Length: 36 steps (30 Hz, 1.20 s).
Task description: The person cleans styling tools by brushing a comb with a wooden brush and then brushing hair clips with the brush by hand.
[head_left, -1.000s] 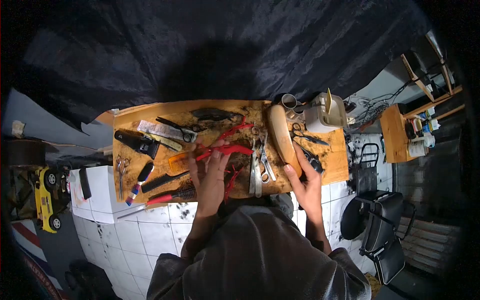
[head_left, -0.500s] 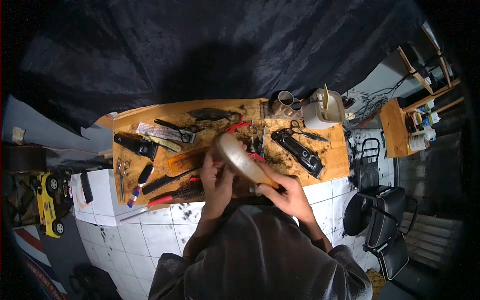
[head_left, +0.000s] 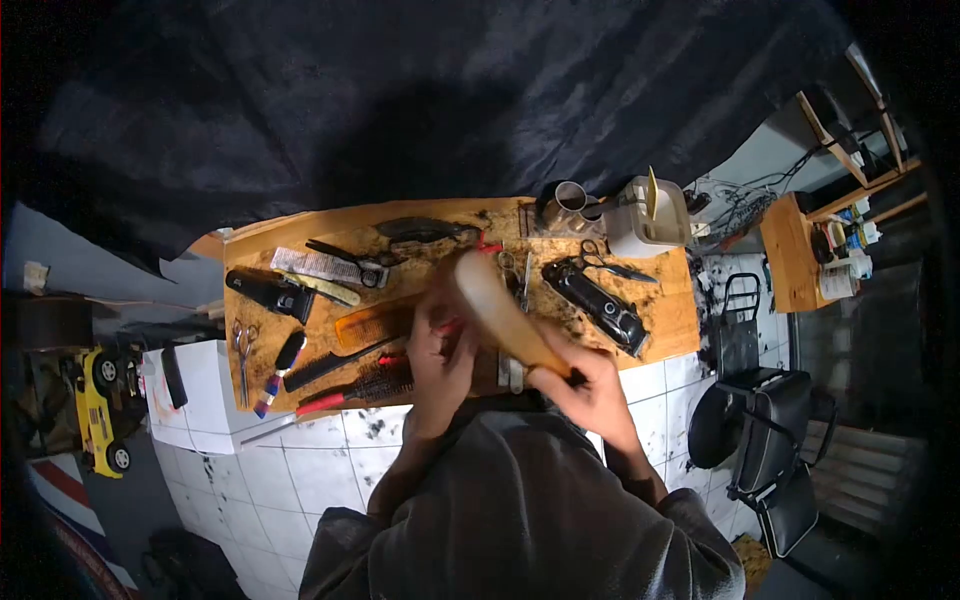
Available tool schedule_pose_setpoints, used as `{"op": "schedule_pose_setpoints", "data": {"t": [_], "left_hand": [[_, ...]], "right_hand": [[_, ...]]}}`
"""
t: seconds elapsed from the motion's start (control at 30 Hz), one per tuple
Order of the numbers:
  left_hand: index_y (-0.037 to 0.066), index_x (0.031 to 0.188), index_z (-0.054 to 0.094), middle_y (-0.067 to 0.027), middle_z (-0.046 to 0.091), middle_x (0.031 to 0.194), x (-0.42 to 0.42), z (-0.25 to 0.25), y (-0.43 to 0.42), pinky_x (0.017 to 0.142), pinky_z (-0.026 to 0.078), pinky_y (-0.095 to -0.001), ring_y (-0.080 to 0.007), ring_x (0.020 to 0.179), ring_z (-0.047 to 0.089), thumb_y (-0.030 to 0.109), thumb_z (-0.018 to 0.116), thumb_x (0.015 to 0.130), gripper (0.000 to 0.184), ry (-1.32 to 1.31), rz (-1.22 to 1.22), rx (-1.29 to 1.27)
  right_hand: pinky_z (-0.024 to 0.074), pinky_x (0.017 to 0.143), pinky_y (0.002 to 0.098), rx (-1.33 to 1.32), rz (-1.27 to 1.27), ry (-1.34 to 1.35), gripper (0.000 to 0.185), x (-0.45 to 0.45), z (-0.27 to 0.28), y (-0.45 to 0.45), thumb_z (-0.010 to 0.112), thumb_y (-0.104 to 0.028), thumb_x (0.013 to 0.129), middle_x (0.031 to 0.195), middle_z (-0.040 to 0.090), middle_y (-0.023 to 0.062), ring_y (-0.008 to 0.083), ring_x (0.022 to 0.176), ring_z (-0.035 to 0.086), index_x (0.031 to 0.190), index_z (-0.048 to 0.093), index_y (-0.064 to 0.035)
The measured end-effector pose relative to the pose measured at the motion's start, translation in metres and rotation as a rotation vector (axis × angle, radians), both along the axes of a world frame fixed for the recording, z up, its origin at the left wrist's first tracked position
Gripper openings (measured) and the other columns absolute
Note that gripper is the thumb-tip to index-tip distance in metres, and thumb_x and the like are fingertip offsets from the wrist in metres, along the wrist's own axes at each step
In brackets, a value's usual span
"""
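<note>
My right hand (head_left: 585, 385) is closed around the handle of a wooden-backed brush (head_left: 510, 320), whose smooth pale back faces up; motion blurs its far end. My left hand (head_left: 440, 365) is beside the brush head, fingers bent and partly hidden behind it. Something red (head_left: 449, 328) shows at its fingers, too blurred to name. Below the hands on the wooden table (head_left: 670, 312) are an amber comb (head_left: 372, 326), a black comb (head_left: 325, 370) and a round brush with a red handle (head_left: 365, 388). Black hair clippers (head_left: 597, 308) lie to the right.
Scissors (head_left: 243, 350), a trimmer (head_left: 268, 294), a metal comb (head_left: 325, 265) and a small brush (head_left: 281, 372) lie on the left. A metal cup (head_left: 570, 197) and white container (head_left: 640, 240) stand at the back right. A black chair (head_left: 770, 430) is on the right.
The brush has swung to a steeper angle, its handle end shifting right and toward me with my right hand. My left hand has moved slightly right.
</note>
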<state>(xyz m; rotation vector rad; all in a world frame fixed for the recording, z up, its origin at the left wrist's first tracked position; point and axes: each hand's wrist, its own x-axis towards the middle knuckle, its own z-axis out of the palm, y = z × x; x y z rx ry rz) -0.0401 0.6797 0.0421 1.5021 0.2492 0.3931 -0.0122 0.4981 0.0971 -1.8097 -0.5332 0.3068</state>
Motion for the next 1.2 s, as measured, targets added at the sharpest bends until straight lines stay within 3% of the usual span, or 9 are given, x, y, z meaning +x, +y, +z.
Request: {"op": "schedule_pose_setpoints", "data": {"t": [0.07, 0.13, 0.17, 0.43, 0.67, 0.77, 1.0, 1.1, 1.2], "left_hand": [[-0.001, 0.133, 0.035, -0.0165, 0.062, 0.113, 0.002, -0.003, -0.003, 0.084, 0.049, -0.0300, -0.0190, 0.098, 0.061, 0.007, 0.064, 0.087, 0.055, -0.140, -0.128, -0.206], [-0.001, 0.133, 0.035, -0.0165, 0.061, 0.115, -0.003, -0.012, 0.009, 0.085, 0.050, -0.0301, -0.0185, 0.099, 0.061, 0.007, 0.064, 0.087, 0.055, -0.052, -0.017, 0.122], [-0.001, 0.131, 0.037, -0.0152, 0.061, 0.114, -0.007, -0.013, 0.007, 0.087, 0.051, -0.0308, -0.0190, 0.099, 0.061, 0.006, 0.062, 0.088, 0.050, -0.055, 0.029, -0.123], [0.003, 0.124, 0.044, -0.0132, 0.056, 0.117, 0.001, 0.004, 0.006, 0.105, 0.039, -0.0411, -0.0231, 0.116, 0.052, 0.013, 0.060, 0.091, 0.037, -0.101, 0.096, -0.557], [0.009, 0.128, 0.042, -0.0053, 0.050, 0.123, -0.004, -0.013, 0.000, 0.104, 0.040, -0.0398, -0.0196, 0.117, 0.049, 0.013, 0.052, 0.096, 0.034, -0.139, 0.100, -0.714], [0.010, 0.128, 0.043, -0.0043, 0.050, 0.124, -0.007, -0.013, -0.001, 0.104, 0.040, -0.0397, -0.0184, 0.116, 0.050, 0.012, 0.052, 0.096, 0.033, -0.078, 0.189, -0.784], [0.007, 0.119, 0.049, -0.0060, 0.056, 0.114, -0.006, 0.003, 0.016, 0.101, 0.041, -0.0361, -0.0164, 0.110, 0.054, 0.006, 0.055, 0.093, 0.027, -0.242, 0.131, -0.672], [0.004, 0.120, 0.050, -0.0072, 0.060, 0.107, -0.002, 0.000, 0.016, 0.094, 0.044, -0.0308, -0.0137, 0.103, 0.057, 0.004, 0.057, 0.092, 0.029, -0.041, 0.136, -0.227], [0.001, 0.123, 0.048, -0.0082, 0.063, 0.102, -0.002, 0.019, 0.002, 0.087, 0.046, -0.0276, -0.0125, 0.098, 0.058, 0.001, 0.059, 0.089, 0.035, 0.012, 0.115, -0.111]], "right_hand": [[0.0455, 0.092, 0.0300, -0.064, 0.078, -0.022, 0.046, -0.001, 0.003, 0.006, 0.070, -0.011, 0.082, 0.114, 0.064, 0.0180, 0.0188, 0.105, 0.061, 0.123, 0.055, 0.0042], [0.0455, 0.092, 0.0298, -0.034, -0.006, 0.051, 0.046, -0.002, -0.009, 0.002, 0.070, -0.012, 0.083, 0.114, 0.064, 0.0177, 0.0175, 0.105, 0.061, 0.123, 0.055, 0.0040], [0.0456, 0.092, 0.0297, -0.019, -0.045, 0.086, 0.046, -0.002, -0.015, 0.000, 0.070, -0.013, 0.083, 0.114, 0.064, 0.0176, 0.0168, 0.105, 0.061, 0.123, 0.056, 0.0039], [0.0483, 0.083, 0.0276, -0.091, -0.285, 0.052, 0.044, 0.010, -0.021, -0.015, 0.069, -0.011, 0.085, 0.110, 0.066, 0.0180, 0.0120, 0.095, 0.062, 0.124, 0.056, 0.0008], [0.0488, 0.086, 0.0280, -0.010, -0.065, -0.090, 0.043, 0.002, -0.001, 0.005, 0.073, -0.011, 0.080, 0.111, 0.066, 0.0164, 0.0135, 0.097, 0.063, 0.119, 0.059, 0.0022], [0.0487, 0.089, 0.0297, -0.035, -0.022, 0.021, 0.043, 0.000, -0.002, 0.007, 0.073, -0.011, 0.079, 0.114, 0.065, 0.0159, 0.0172, 0.099, 0.064, 0.117, 0.060, 0.0037], [0.0462, 0.089, 0.0287, -0.085, -0.276, 0.121, 0.047, 0.008, -0.016, -0.013, 0.067, -0.017, 0.086, 0.117, 0.062, 0.0180, 0.0157, 0.101, 0.061, 0.126, 0.053, 0.0034], [0.0448, 0.091, 0.0290, 0.064, -0.277, 0.129, 0.048, 0.010, -0.017, -0.016, 0.067, -0.015, 0.086, 0.119, 0.062, 0.0169, 0.0160, 0.105, 0.059, 0.128, 0.051, 0.0043], [0.0447, 0.092, 0.0289, 0.116, -0.098, 0.192, 0.047, 0.002, -0.001, -0.008, 0.069, -0.012, 0.084, 0.119, 0.062, 0.0172, 0.0170, 0.106, 0.059, 0.125, 0.053, 0.0052]]}}
